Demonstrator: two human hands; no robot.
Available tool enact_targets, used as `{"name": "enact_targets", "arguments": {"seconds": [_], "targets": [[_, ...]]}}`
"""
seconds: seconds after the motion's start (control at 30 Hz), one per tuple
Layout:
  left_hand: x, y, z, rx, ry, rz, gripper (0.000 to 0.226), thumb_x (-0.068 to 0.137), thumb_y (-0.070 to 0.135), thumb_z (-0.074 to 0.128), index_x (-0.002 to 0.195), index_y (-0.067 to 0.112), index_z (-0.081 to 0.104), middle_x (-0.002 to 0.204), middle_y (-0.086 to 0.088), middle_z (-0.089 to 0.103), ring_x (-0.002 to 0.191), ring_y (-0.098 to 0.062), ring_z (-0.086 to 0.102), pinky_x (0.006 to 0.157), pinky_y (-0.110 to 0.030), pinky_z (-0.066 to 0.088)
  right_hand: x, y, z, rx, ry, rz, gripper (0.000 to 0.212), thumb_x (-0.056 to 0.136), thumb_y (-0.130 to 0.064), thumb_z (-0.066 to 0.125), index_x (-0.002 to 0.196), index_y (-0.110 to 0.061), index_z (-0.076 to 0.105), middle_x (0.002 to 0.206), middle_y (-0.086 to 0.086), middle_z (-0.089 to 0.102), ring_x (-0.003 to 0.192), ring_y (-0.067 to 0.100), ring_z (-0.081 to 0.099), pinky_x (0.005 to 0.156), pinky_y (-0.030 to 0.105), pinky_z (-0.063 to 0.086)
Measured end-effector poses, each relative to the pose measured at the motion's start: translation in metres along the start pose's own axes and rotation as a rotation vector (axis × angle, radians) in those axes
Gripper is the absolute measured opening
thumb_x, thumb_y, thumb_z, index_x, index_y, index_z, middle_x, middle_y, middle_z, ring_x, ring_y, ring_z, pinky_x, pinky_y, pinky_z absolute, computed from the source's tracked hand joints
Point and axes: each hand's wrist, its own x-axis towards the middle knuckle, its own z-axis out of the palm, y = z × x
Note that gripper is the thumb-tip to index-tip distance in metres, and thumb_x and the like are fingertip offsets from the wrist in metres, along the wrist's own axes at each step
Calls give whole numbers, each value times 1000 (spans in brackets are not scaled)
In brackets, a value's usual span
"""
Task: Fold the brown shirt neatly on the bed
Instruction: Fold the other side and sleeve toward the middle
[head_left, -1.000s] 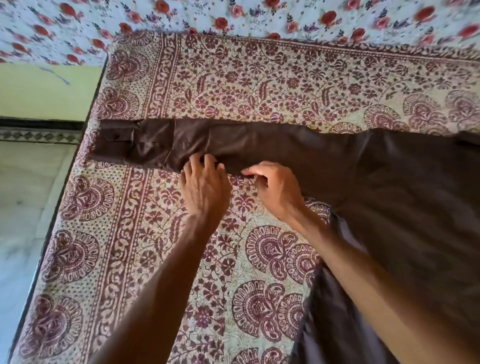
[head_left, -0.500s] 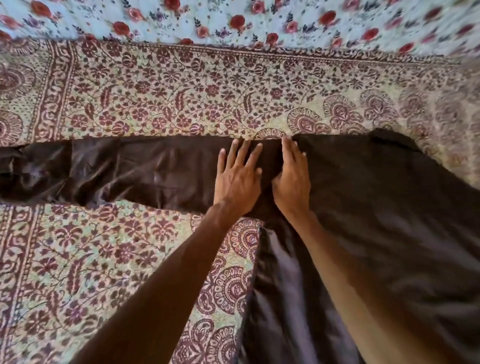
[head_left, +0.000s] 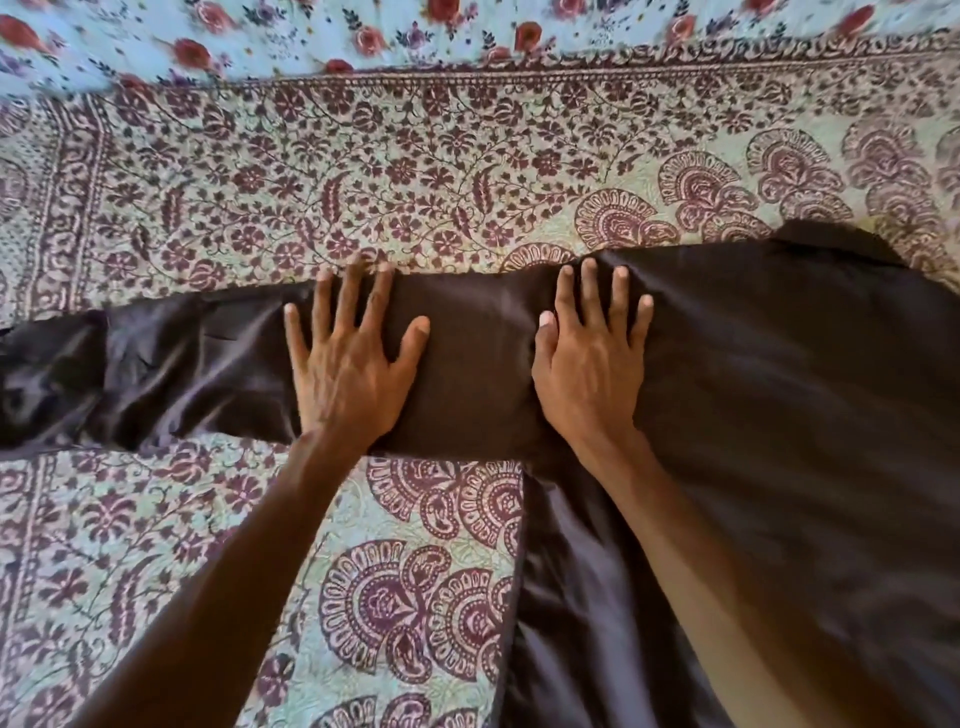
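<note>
on the far left, the sleeve (head_left: 156, 364) of the shirt (head_left: 779, 426) lies long and crumpled across the bed (head_left: 415, 182). next comes the left hand (head_left: 350, 374), flat on the sleeve with fingers spread wide. to its right, the right hand (head_left: 589, 374) lies flat too, fingers straight, where the sleeve meets the shirt body. neither hand pinches anything. the rest of the shirt fills the right side. the cloth looks shiny and slippy, so i think it could slide or bunch under the palms, and the wrinkles at the left end could get folded in.
</note>
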Motion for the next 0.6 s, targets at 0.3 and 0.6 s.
{"name": "enact_targets", "arguments": {"seconds": [0.3, 0.6], "targets": [[-12, -63, -20, -20, 19, -160, 62, 97, 57, 22, 153, 32, 16, 163, 3, 8, 150, -25, 3, 118, -58, 1, -11, -111, 0, 14, -179, -156, 74, 98, -52, 21, 152, -1, 19, 160, 19, 14, 149, 37, 5, 119, 56, 4], [-14, -216, -49, 34, 34, -352, 62, 96, 62, 18, 152, 36, 14, 162, 6, 10, 150, -24, 3, 116, -61, -5, -42, -191, 4, 17, -185, -332, 66, 100, -50, 22, 153, -11, 22, 162, 11, 15, 150, 31, 7, 119, 57, 8]]}}
